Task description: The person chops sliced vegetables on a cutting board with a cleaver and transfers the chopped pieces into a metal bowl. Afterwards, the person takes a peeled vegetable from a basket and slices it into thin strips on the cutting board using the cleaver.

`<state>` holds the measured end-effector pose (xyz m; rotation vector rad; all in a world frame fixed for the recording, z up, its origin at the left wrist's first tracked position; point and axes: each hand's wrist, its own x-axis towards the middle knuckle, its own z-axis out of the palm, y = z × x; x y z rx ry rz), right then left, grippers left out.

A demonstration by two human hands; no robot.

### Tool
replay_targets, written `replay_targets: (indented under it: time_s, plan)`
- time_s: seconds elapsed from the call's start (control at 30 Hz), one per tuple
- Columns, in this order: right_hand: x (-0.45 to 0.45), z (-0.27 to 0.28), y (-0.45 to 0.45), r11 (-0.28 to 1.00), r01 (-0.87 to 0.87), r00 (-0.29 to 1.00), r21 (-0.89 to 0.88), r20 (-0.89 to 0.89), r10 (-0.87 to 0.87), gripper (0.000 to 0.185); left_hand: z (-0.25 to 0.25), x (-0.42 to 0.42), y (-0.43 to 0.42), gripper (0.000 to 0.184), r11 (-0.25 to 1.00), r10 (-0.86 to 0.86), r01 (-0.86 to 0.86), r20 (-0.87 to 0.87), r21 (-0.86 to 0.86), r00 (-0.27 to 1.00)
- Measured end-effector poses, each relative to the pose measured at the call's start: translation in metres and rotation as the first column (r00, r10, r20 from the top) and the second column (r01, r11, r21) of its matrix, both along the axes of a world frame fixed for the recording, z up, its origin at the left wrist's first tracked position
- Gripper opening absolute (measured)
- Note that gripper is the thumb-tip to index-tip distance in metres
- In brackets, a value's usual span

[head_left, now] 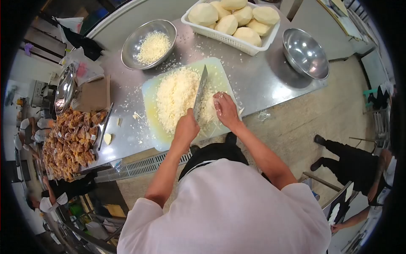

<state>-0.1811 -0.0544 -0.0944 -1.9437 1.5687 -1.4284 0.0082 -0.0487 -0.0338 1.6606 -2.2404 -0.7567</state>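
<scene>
Head view: left hand (185,128) is clamping the knife (201,89); right hand (227,111), grip unclear, should be tucking fingertips near the board's (216,67) right edge.

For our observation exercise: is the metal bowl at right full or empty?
Empty: the metal bowl shows only its bare, shiny inside.

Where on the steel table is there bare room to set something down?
The widest bare table stretch lies between the cutting board and empty steel bowl, nearer than the white basket. The left end is crowded with browned pieces and cardboard box; scraps flank the board.
</scene>
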Motion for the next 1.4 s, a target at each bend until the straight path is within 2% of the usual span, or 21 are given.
replay_targets:
  time_s: [0.03,0.1,0.13,0.2,0.27,0.37,0.47,0.57,0.63,0.7,0.77,0.8,0.87,0.97,1.03,1.07,1.17,1.2,1.3,1.33,1.4]
  plan:
    - [-0.001,0.002,0.001,1.0,0.017,1.0,0.022,0.012,-0.017,0.012,0.019,-0.003,0.003,0.023,1.0,0.003,-0.003,-0.008,-0.004,1.0]
    - [0.002,0.002,0.0,0.999,0.032,0.999,0.035,0.031,-0.034,0.012,0.045,-0.002,0.012,0.028,0.99,0.07,-0.075,0.05,0.117,0.996]
    - [0.004,-0.001,0.001,0.998,0.057,0.998,0.022,-0.003,-0.057,0.013,0.047,-0.002,0.02,0.03,0.995,0.068,-0.07,0.037,0.073,0.997]
    - [0.007,-0.006,0.0,0.997,0.082,0.996,0.016,-0.037,-0.081,0.014,0.014,-0.005,0.013,0.031,0.997,-0.002,-0.003,0.067,0.074,0.998]
    - [0.016,-0.011,0.0,0.987,0.158,0.962,0.014,-0.229,-0.151,0.015,-0.013,-0.003,0.004,0.029,0.995,-0.103,0.102,0.039,0.014,0.994]
    - [0.017,-0.013,-0.002,0.986,0.158,0.944,0.053,-0.301,-0.135,0.019,0.045,-0.004,0.003,0.022,0.991,-0.095,0.088,0.075,0.098,0.993]
    - [0.018,-0.014,-0.003,0.982,0.171,0.938,0.076,-0.318,-0.139,0.02,0.055,-0.003,0.016,0.018,0.986,-0.089,0.075,0.093,0.146,0.992]
    - [0.017,-0.011,-0.001,0.982,0.176,0.935,0.069,-0.325,-0.144,0.021,0.017,-0.013,0.005,0.018,0.984,-0.119,0.104,0.102,0.142,0.988]
    - [0.017,-0.01,0.0,0.983,0.158,0.939,0.089,-0.322,-0.122,0.021,0.02,-0.02,-0.008,0.019,0.981,-0.188,0.188,0.01,0.048,0.982]
    - [0.015,-0.011,-0.001,0.983,0.146,0.944,0.108,-0.313,-0.106,0.021,0.039,-0.014,0.004,0.02,0.983,-0.183,0.181,0.066,0.038,0.981]
    - [0.017,-0.019,-0.005,0.985,0.162,0.942,0.051,-0.305,-0.139,0.022,0.055,-0.007,0.019,0.022,0.982,-0.118,0.103,0.091,0.157,0.989]
    - [0.018,-0.017,-0.004,0.984,0.171,0.943,0.054,-0.299,-0.147,0.022,0.052,-0.01,0.022,0.022,0.982,-0.102,0.085,0.096,0.169,0.99]
    - [0.016,-0.01,-0.001,0.988,0.144,0.948,0.062,-0.295,-0.119,0.024,0.008,-0.016,0.012,0.021,0.986,-0.117,0.107,0.075,0.125,0.99]
    - [0.016,-0.011,-0.002,0.985,0.159,0.935,0.067,-0.332,-0.128,0.025,0.005,-0.019,-0.004,0.019,0.984,-0.169,0.169,-0.007,0.055,0.986]
    - [0.014,-0.014,0.001,0.985,0.147,0.939,0.086,-0.326,-0.112,0.026,0.056,-0.016,0.008,0.018,0.981,-0.117,0.105,0.063,0.165,0.991]
    - [0.015,-0.015,-0.003,0.984,0.149,0.942,0.096,-0.317,-0.112,0.026,0.056,-0.012,0.018,0.018,0.985,-0.103,0.092,0.063,0.149,0.993]
    - [0.015,-0.017,-0.002,0.986,0.152,0.946,0.062,-0.299,-0.127,0.029,0.02,-0.018,0.022,0.018,0.984,-0.057,0.052,0.028,0.17,0.998]
    - [0.014,-0.014,0.001,0.987,0.149,0.944,0.068,-0.305,-0.122,0.029,-0.005,-0.021,0.016,0.017,0.992,-0.099,0.099,-0.001,0.074,0.995]
    - [0.013,-0.009,-0.001,0.985,0.134,0.939,0.109,-0.332,-0.091,0.03,0.023,-0.025,0.002,0.017,0.992,-0.106,0.109,-0.039,0.07,0.994]
    - [0.014,-0.013,-0.001,0.987,0.136,0.939,0.083,-0.328,-0.102,0.03,0.045,-0.023,0.006,0.017,0.98,-0.062,0.056,0.025,0.194,0.998]
    - [0.016,-0.017,-0.005,0.987,0.15,0.942,0.053,-0.311,-0.126,0.031,0.044,-0.017,0.022,0.021,0.981,-0.054,0.047,0.035,0.186,0.998]
